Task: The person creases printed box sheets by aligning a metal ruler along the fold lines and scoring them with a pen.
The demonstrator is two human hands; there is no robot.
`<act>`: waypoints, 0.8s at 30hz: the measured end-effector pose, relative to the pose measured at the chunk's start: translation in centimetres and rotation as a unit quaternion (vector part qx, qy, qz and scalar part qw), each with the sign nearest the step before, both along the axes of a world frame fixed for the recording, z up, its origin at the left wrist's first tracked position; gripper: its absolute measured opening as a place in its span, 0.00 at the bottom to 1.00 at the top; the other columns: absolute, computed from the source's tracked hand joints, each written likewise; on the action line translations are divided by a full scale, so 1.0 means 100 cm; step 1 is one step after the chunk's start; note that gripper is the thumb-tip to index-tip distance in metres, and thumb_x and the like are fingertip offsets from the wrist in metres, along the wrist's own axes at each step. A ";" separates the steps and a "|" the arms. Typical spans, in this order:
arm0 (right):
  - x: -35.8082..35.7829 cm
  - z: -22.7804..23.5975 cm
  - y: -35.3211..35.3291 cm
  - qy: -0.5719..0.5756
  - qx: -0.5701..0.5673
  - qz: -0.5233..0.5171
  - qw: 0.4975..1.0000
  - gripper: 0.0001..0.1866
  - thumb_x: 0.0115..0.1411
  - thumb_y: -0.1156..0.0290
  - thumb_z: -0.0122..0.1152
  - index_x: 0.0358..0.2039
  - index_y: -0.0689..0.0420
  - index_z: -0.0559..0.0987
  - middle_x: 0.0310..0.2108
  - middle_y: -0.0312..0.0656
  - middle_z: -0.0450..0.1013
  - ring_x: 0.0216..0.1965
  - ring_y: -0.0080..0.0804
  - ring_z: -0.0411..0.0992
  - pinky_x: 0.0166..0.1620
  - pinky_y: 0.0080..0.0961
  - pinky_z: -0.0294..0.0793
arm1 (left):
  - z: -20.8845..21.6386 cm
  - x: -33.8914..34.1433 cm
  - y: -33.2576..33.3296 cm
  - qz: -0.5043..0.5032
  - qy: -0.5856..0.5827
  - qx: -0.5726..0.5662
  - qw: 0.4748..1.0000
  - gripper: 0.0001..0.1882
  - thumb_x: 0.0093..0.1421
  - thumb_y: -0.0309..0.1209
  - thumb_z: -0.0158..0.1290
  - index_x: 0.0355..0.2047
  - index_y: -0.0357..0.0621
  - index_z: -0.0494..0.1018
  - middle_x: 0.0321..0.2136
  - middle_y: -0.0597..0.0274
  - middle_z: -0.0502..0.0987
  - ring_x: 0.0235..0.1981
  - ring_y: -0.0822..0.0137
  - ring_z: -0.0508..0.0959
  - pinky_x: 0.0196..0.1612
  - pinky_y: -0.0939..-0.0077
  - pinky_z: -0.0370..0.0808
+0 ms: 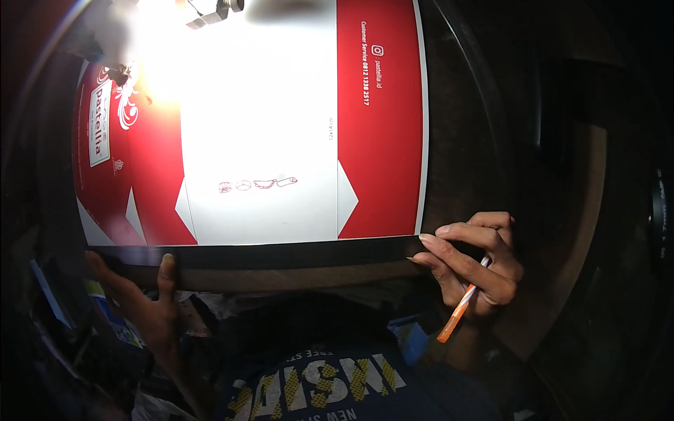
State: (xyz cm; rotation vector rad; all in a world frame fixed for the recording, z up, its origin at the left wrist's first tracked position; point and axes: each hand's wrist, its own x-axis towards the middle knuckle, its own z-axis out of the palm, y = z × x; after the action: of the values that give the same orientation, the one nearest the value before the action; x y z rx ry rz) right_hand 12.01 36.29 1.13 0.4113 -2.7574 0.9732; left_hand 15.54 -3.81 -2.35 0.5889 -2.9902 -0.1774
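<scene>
A large printed sheet, white in the middle with red panels at both sides, lies flat on the dark table. Small red line drawings run across its lower white part. My right hand has its index fingertip at the sheet's near right corner. An orange-and-white pen is tucked slantwise in that hand, orange end down toward me. My left hand is at the table's near edge, below the sheet's left part, with thumb and fingers spread and nothing seen in it.
A lamp or clamp fitting hangs at the top, and strong glare washes out the sheet's upper left. The table's wooden near edge runs below the sheet. A dark round object is at far right. Blue-green packets show at lower left.
</scene>
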 end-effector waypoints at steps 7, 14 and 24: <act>-0.007 0.004 0.014 0.026 0.035 0.069 0.997 0.13 0.50 0.68 0.77 0.37 0.54 0.88 0.38 0.35 0.78 0.35 0.30 0.68 0.35 0.28 0.65 | 0.018 -0.009 0.019 -0.002 -0.018 0.017 1.000 0.68 0.48 0.58 0.68 0.72 0.32 0.39 0.70 0.30 0.45 0.72 0.35 0.47 0.72 0.45 0.45; -0.016 0.019 0.006 0.024 0.088 0.111 0.990 0.13 0.51 0.73 0.75 0.38 0.58 0.87 0.37 0.38 0.77 0.35 0.33 0.67 0.36 0.30 0.65 | 0.033 -0.025 0.027 0.046 -0.043 0.077 0.995 0.76 0.42 0.66 0.68 0.71 0.29 0.34 0.70 0.27 0.42 0.72 0.34 0.45 0.70 0.35 0.42; -0.015 0.012 0.019 0.033 0.123 0.179 0.976 0.13 0.57 0.76 0.68 0.42 0.66 0.84 0.37 0.48 0.73 0.36 0.41 0.69 0.37 0.38 0.66 | 0.041 -0.019 0.026 0.041 -0.051 0.061 0.996 0.78 0.42 0.69 0.66 0.71 0.32 0.28 0.70 0.27 0.38 0.72 0.30 0.44 0.70 0.34 0.40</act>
State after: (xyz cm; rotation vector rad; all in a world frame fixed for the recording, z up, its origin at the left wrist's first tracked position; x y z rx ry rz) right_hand 10.53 38.15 2.33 0.9878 -2.8051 0.6658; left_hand 13.65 -1.19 1.70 0.7536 -3.0628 -0.3369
